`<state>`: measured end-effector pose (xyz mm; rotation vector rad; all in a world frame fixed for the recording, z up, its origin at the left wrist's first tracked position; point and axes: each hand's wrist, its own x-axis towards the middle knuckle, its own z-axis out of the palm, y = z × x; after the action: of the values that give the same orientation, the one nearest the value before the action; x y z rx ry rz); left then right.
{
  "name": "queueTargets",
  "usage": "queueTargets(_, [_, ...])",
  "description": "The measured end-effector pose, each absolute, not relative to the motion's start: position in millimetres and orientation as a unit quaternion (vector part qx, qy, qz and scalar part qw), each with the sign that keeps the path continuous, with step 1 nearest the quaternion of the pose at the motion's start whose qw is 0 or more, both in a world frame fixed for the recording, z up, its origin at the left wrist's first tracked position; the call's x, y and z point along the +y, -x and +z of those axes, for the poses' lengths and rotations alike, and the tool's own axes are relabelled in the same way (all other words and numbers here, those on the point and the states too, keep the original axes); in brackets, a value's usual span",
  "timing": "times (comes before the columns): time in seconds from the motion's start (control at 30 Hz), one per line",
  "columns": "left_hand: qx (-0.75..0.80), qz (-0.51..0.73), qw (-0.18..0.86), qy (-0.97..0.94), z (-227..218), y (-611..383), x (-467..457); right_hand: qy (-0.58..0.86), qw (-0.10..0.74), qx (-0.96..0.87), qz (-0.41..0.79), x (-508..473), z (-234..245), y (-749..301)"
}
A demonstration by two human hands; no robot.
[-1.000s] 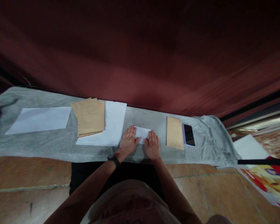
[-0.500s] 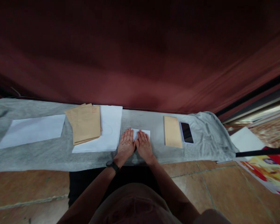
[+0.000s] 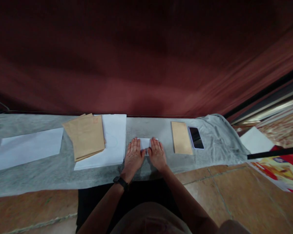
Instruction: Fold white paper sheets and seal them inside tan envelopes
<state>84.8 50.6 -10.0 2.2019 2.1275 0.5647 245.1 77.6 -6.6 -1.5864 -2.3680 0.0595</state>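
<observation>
A small piece of white paper, apparently folded [image 3: 145, 143], lies on the grey cloth in front of me. My left hand [image 3: 133, 156] rests flat over its left part, fingers stretched forward. Over the right part lies my right hand [image 3: 157, 154], also flat and open. The paper's middle shows between the hands, while its sides are hidden beneath them. Just left of my left hand is a stack of white sheets [image 3: 116, 139], with several brown envelopes [image 3: 88, 138] on top. A single brown envelope [image 3: 182, 138] lies to the right of my right hand.
A phone [image 3: 196, 137] lies beside the single envelope. Another white sheet [image 3: 29, 148] is at the far left. Grey cloth [image 3: 161, 126] covers the narrow table, and a dark red curtain [image 3: 146, 81] hangs behind it. A black bar [image 3: 273, 152] juts out at right.
My hands have moved apart, the right one sliding rightward, so more of the white paper shows between them. The view has tilted slightly.
</observation>
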Motion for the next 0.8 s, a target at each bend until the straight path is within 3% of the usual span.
queueTargets(0.8, [0.67, 0.192, -0.029, -0.717, -14.9, -81.3, 51.8, 0.566, 0.2, -0.799, 0.026, 78.6, -16.0, -240.7])
